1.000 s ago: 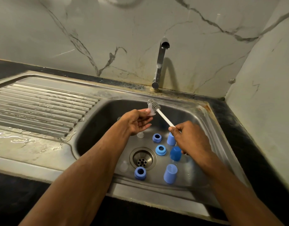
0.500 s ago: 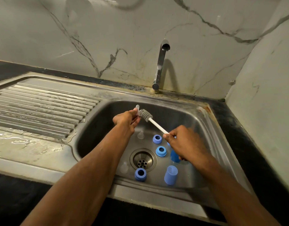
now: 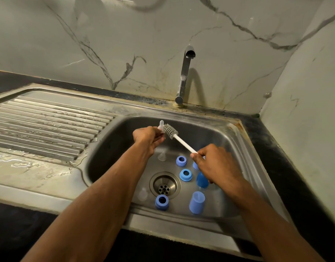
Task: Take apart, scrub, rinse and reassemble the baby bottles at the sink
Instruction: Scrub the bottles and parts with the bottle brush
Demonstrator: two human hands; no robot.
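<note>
My left hand [image 3: 148, 136] pinches a clear silicone teat [image 3: 160, 125] above the sink basin [image 3: 113, 148]. My right hand [image 3: 216, 164] grips the white handle of a bottle brush, whose grey bristle head [image 3: 170, 130] touches the teat. On the basin floor lie three blue screw rings [image 3: 181, 160] [image 3: 185, 175] [image 3: 161, 202]. Blue caps [image 3: 196, 202] [image 3: 202, 179] stand beside them, one more partly hidden under my right hand. Two other clear teats [image 3: 162, 156] [image 3: 143, 194] rest near the drain [image 3: 164, 185].
The tap [image 3: 184, 74] stands behind the basin with no water running. A wet ribbed draining board [image 3: 41, 123] lies to the left. Marble walls close in at the back and right, with dark counter [image 3: 272, 148] along the right edge.
Both hands moved left from under the tap. The brush head stays against the teat held in my left hand; the teat's tip now points up.
</note>
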